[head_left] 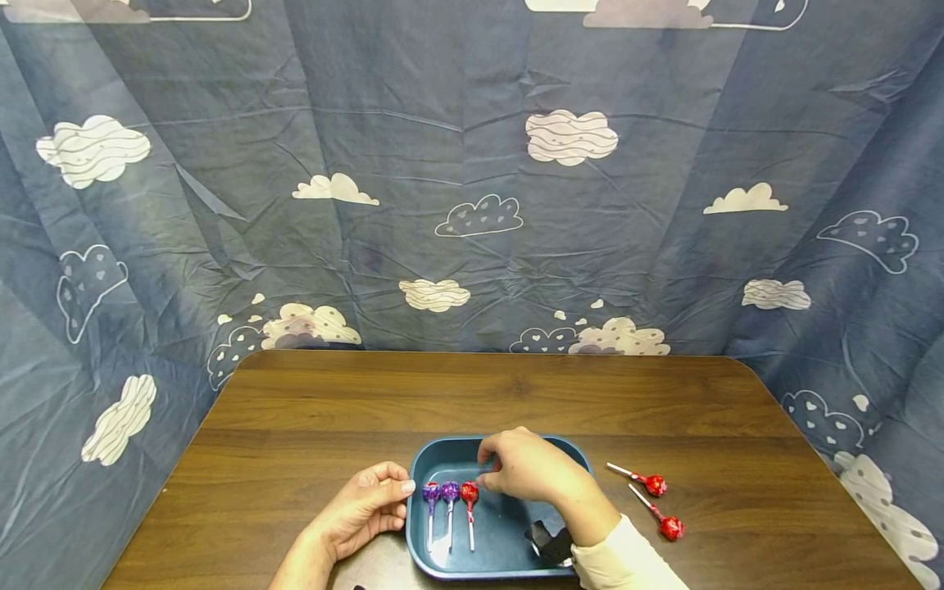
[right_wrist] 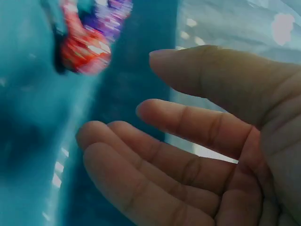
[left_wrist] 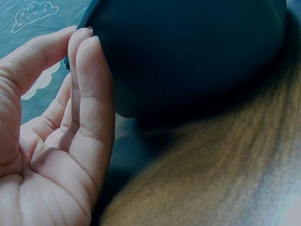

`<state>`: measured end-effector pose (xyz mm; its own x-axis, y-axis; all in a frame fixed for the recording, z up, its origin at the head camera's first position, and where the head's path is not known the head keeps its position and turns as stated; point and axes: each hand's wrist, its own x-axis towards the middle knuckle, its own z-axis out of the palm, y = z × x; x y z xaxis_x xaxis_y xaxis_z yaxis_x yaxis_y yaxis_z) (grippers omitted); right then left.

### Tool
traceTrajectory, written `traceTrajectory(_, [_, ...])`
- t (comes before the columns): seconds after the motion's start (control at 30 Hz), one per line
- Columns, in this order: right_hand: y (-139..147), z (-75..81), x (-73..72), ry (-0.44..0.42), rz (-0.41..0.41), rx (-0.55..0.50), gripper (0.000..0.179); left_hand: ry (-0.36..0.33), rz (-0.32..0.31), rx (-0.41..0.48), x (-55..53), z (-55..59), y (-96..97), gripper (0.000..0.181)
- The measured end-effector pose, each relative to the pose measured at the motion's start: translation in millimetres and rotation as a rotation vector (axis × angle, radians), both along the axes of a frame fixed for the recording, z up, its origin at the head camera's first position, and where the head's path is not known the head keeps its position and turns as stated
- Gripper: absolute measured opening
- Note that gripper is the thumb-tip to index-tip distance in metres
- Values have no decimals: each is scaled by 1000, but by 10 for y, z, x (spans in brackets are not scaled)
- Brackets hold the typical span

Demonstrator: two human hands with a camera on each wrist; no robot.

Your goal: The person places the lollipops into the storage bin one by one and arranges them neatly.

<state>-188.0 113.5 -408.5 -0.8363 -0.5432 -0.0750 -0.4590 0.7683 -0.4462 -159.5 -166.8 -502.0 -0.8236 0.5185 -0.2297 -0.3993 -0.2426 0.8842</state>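
Observation:
A blue tray (head_left: 509, 565) lies on the table, and its left rim is pinched by my left hand (head_left: 363, 506) between thumb and fingers. In the tray, two purple-wrapped lollipops (head_left: 450, 493) and a red-wrapped lollipop (head_left: 469, 493) lie side by side, sticks toward me. Just right of the red one, my right hand (head_left: 527, 467) hovers over the tray. The right wrist view shows its fingers (right_wrist: 178, 127) loosely bent and apart from the thumb, holding nothing. Also in that view, the red lollipop (right_wrist: 87, 52) is blurred, beyond the fingertips.
Two more red lollipops lie on the table right of the tray, an upper one (head_left: 655, 485) and a lower one (head_left: 671, 527). The brown wooden table (head_left: 310, 418) ends at a dark blue cloud-print curtain (head_left: 413, 106). A black strap (head_left: 549, 542) is on my right wrist.

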Motion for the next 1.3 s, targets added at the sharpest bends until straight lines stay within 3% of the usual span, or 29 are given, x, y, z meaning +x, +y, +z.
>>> traceTrajectory(0.13, [247,137,65,78,-29,-123,19,-1,3,-7,6,1,-8,9])
traceTrajectory(0.3, [653,261,180,125,-162,-214,8,-1,-2,-9,19,0,-7,9])
traceTrajectory(0.57, [1209,400,390,98,-397,-184,13,-2,-11,-4,15,17,15,10])
traceTrajectory(0.73, [1437,451,463,107,-453,-138,17,4,-12,3,25,31,34,8])
traceTrajectory(0.87, [1658,391,477,48,-460,-56,13,5,-11,11,33,26,48,9])
traceTrajectory(1.07, [1986,150,417,-89,-514,99,14,-6,-24,10,70,2,35,9])
traceTrajectory(1.3, [2152,-37,365,-272,-590,-16,23,14,-24,28,38,16,14,9])
